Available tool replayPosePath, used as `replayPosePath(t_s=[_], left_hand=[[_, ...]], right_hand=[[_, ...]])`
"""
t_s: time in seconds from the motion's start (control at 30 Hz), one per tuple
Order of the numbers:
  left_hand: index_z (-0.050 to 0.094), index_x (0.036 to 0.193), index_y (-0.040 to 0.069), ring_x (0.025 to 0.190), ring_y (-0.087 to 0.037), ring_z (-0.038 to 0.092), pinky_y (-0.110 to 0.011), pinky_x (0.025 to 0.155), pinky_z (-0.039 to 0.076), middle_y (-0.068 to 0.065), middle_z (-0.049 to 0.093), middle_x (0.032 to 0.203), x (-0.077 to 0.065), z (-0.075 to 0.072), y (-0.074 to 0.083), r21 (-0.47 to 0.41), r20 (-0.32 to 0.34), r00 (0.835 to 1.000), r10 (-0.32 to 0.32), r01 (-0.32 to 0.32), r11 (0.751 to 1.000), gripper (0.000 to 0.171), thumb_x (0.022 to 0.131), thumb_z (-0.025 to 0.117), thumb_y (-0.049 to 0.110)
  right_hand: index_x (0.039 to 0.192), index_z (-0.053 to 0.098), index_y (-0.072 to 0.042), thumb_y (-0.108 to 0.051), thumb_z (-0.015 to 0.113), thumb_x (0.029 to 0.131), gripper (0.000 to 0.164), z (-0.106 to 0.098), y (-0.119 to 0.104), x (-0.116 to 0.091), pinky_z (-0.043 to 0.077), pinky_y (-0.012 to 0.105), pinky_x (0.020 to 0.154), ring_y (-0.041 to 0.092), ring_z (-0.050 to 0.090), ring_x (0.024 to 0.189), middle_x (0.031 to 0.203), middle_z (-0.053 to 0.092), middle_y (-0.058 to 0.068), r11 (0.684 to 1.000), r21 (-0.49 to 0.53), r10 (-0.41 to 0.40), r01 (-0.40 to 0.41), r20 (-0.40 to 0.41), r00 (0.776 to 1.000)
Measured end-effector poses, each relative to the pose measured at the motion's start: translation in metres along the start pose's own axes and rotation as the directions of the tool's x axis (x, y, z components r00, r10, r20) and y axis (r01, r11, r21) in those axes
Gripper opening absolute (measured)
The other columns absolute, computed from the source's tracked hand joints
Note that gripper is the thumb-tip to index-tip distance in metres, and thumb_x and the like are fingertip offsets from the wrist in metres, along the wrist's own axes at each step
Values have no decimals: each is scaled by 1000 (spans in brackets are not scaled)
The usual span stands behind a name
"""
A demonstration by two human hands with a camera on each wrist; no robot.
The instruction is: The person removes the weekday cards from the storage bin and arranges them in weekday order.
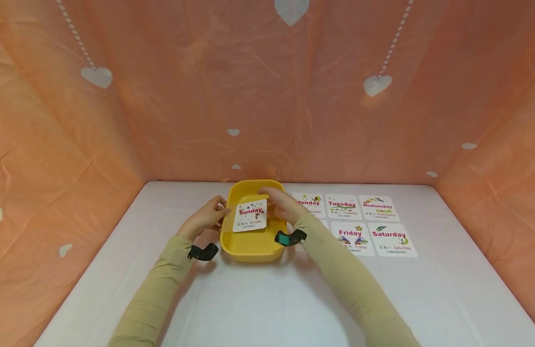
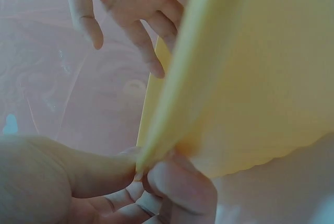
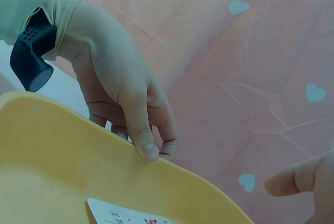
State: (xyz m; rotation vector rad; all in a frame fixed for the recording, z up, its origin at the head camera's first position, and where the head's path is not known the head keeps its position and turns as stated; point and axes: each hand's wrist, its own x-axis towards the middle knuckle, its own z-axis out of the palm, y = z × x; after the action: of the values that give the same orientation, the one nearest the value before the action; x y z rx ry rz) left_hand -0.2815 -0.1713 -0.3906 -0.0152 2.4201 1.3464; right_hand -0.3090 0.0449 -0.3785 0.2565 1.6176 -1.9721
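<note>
A yellow plastic tray (image 1: 250, 256) with rounded corners stands on the white table. My left hand (image 1: 207, 213) pinches its left rim between thumb and fingers; the right wrist view shows the left thumb (image 3: 143, 140) over the rim. A white card printed "Sunday" (image 1: 249, 216) is in the tray, its lower part tilted in the right wrist view. My right hand (image 1: 287, 206) is over the tray's right side, just beside the card. Its fingers (image 2: 141, 46) are spread and relaxed in the left wrist view, with nothing between them.
Right of the tray lie weekday cards in two rows: Monday (image 1: 308, 205), Tuesday (image 1: 343, 207) and Wednesday (image 1: 379, 208) behind, Friday (image 1: 352, 238) and Saturday (image 1: 392, 239) in front. My right arm covers most of another card. An orange curtain (image 1: 267, 106) with white hearts surrounds the table.
</note>
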Motion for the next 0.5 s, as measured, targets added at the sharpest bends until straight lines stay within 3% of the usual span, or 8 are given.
replayPosePath(t_s=[0.2,0.37,0.5], left_hand=[[37,115,2,68,-22,55,-30,56,52,-16,51,87,-2,0,1,0,2,1000,1,-1,1000,20,102,46,14],[37,116,2,69,-23,54,-32,58,52,-18,51,88,-4,0,5,-3,6,1000,3,-3,1000,20,102,46,14],[37,116,2,69,-23,54,-32,58,51,-18,51,88,-3,0,4,-9,8,1000,0,1,1000,20,102,46,14]], right_hand=[[138,38,0,-20,54,96,49,-3,-4,-3,37,40,102,33,45,116,138,35,21,989,-140,-41,43,21,999],[145,30,1,-11,56,95,58,-5,-5,-2,40,42,100,32,53,105,135,42,21,936,-335,-102,108,36,994],[145,30,2,-3,57,92,60,-3,-4,1,42,43,97,30,55,95,125,50,20,897,-422,-115,129,60,992]])
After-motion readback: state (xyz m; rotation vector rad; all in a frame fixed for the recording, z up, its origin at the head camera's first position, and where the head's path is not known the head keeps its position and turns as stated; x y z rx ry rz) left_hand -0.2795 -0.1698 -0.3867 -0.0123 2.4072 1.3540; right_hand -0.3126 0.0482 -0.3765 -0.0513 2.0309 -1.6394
